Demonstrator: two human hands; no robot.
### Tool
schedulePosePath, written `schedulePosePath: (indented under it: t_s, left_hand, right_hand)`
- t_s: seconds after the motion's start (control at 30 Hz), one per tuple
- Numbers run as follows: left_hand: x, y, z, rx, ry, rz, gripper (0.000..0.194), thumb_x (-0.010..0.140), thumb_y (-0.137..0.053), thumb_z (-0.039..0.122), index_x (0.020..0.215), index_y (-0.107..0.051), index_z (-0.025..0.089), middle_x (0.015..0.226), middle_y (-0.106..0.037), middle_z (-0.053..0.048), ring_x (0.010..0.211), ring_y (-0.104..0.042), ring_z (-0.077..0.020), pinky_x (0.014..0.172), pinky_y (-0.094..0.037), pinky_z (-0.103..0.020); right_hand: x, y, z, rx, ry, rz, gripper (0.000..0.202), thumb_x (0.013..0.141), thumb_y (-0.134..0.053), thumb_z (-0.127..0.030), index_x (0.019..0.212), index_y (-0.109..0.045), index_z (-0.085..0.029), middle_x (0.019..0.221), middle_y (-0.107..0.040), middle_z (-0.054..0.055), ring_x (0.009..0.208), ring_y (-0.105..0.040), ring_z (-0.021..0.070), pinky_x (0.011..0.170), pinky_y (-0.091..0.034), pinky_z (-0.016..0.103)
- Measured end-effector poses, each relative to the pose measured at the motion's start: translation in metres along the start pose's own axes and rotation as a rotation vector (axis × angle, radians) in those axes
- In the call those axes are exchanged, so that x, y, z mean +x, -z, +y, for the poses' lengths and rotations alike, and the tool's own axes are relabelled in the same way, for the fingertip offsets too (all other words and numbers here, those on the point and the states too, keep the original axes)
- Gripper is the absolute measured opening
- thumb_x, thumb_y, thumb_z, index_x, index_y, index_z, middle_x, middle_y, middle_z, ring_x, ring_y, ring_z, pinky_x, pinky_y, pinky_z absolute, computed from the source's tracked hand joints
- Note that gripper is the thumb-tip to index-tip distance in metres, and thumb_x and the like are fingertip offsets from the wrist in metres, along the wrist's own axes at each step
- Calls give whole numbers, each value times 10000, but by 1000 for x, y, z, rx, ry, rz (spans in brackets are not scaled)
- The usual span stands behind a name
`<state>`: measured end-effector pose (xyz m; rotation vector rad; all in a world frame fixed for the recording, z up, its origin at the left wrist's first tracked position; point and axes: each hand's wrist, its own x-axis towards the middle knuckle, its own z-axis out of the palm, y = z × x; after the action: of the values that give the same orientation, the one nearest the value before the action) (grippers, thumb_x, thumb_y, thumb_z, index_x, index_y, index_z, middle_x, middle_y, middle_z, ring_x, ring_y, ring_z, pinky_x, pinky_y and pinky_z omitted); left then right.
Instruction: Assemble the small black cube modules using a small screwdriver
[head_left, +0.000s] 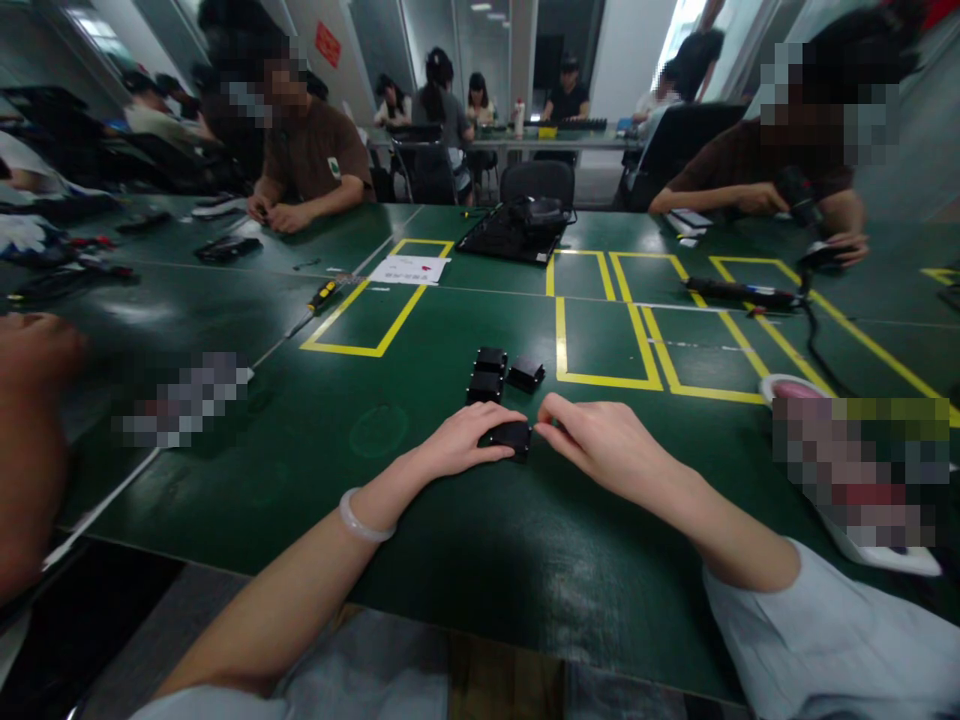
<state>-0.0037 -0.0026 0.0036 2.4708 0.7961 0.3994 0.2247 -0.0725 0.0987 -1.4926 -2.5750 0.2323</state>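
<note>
The left hand's grip (495, 432) is narrow around a small black block (513, 437) on the counter (420, 540), thumb on the near side, fingers covering its far left part. The right hand's grip (541, 420) is pinched nearly closed at the block's right end; whether anything tiny sits between the fingertips cannot be told. Just beyond, two more black blocks (487, 375) stand in a line, the nearer partly behind the left hand, with another black block (526, 373) angled beside them. All look boxy and dark, with small bright specks along the edges. Farther out, yellow tape outlines (609, 382) mark the glossy green surface. A pale tray (844, 535) at right is largely blurred out, and a person's arm (34, 450) is cut off at left.
</note>
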Motion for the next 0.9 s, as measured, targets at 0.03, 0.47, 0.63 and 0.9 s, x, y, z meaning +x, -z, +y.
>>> schedulePosePath:
  t_s: [0.03,0.47,0.63,0.9]
  left_hand:
    - [0,0,0,3,-3,0,458,927,-587,415,1356,-495,285,1295,-579,-63,1178,-534,-248,1022,-413,-391]
    - [1,1,2,-11,-1,-6,448,931,-579,423,1347,-500,274,1295,-577,-61,1187,-526,-247,1028,-406,-381]
    - [0,1,2,-6,6,-13,452,934,-572,426,1353,-497,273,1289,-579,-66,1187,-524,-252,1026,-406,-389]
    - [0,0,1,5,7,-11,445,933,-579,416,1345,-499,270,1295,-573,-60,1184,-526,-246,1030,-405,-379]
  right_hand:
    - [0,0,0,13,3,3,195,996,-369,-325,980,-515,-197,792,-663,32,678,-608,163,562,-267,247]
    - [-2,3,-1,92,68,44,95,953,-427,-245,1001,-492,-195,868,-657,28,711,-588,142,599,-329,247]
    - [-1,2,0,10,18,7,202,989,-402,-362,999,-518,-198,728,-642,8,634,-588,157,557,-272,252]
    - [-2,0,1,36,47,2,125,980,-399,-275,999,-496,-198,820,-665,26,700,-616,165,581,-293,252]
